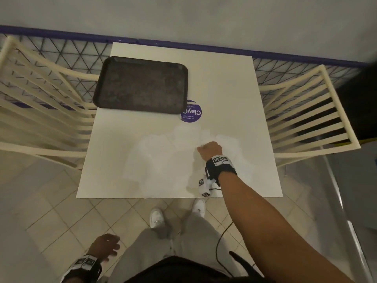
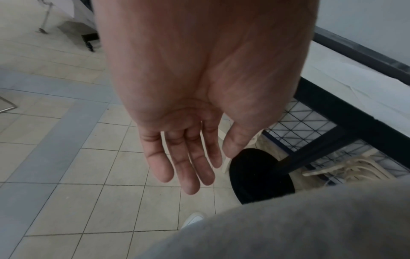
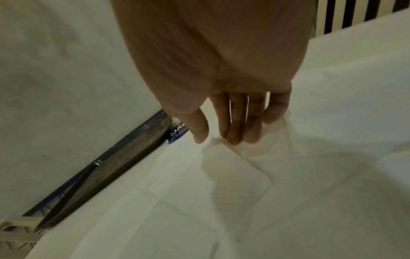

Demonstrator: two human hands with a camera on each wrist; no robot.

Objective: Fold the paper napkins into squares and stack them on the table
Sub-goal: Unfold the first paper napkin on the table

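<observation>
Now | right grip pinched a napkin corner on the bench, near the tray | left grip hung relaxed, empty, below the bench

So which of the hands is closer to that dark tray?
Right. The right hand is over the napkins on the table, short of the tray. The left hand hangs beside the leg, below the table's edge.

White paper napkins lie unfolded, overlapping, spread flat across near half of white table.
</observation>
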